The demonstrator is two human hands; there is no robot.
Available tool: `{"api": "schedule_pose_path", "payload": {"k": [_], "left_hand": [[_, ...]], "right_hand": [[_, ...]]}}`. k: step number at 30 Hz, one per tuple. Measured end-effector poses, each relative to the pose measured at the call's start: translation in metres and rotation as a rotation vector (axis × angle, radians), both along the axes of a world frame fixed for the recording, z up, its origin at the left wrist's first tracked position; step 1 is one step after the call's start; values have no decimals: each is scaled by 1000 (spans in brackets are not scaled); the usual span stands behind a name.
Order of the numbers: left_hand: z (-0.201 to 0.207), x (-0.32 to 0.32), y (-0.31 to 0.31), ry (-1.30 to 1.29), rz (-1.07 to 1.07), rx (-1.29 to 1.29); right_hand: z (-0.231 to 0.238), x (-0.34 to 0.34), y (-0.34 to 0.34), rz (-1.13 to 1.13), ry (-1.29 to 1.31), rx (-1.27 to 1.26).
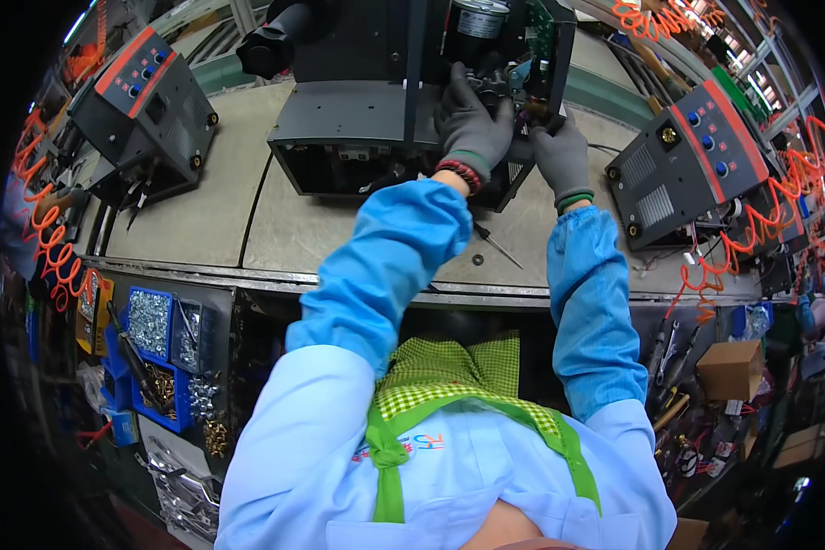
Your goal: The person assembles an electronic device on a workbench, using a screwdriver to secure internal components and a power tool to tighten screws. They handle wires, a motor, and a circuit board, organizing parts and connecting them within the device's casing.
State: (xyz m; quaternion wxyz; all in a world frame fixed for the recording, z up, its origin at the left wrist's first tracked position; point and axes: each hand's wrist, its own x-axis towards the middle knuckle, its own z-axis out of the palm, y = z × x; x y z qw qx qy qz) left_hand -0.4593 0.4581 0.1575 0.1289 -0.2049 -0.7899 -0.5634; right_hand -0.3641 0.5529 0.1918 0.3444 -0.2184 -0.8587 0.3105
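Note:
A dark grey machine housing [339, 115] stands in front of me on the bench, with its upper compartment uncovered. Inside are a black cylinder [478, 18], a green circuit board [541, 37] and a dark metal mechanism [491, 84]. My left hand [475, 124], in a grey glove, reaches in with its fingers and thumb around the near part of that mechanism. My right hand [562, 158], gloved the same, is closed at the compartment's lower right corner; what its fingertips pinch is hidden. Below the housing a thin screwdriver [499, 246] lies on the bench, beside a small dark ring [478, 260].
Similar machines with red-edged control panels stand at left [151, 119] and right [697, 160]. Orange coiled hoses [50, 234] hang at both sides. Blue bins [149, 321] of screws sit lower left; a cardboard box [731, 370] and tools [669, 353] are lower right.

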Motion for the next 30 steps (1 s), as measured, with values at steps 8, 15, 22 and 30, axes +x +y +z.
{"api": "schedule_pose_path", "payload": {"k": [8,15,22,30], "left_hand": [[-1,-11,-9,-24,-135,-61],[-13,-14,-9,225,36,-265],[24,-17,-79,37,-438,-338],[-30,59,-164,74,-1020,-268]], "right_hand": [[0,5,-2,22,26,-31],[-6,0,7,-8,3,-39],[-25,24,15,210,181,-84],[-139,97,4,241,-270,-154]]}}
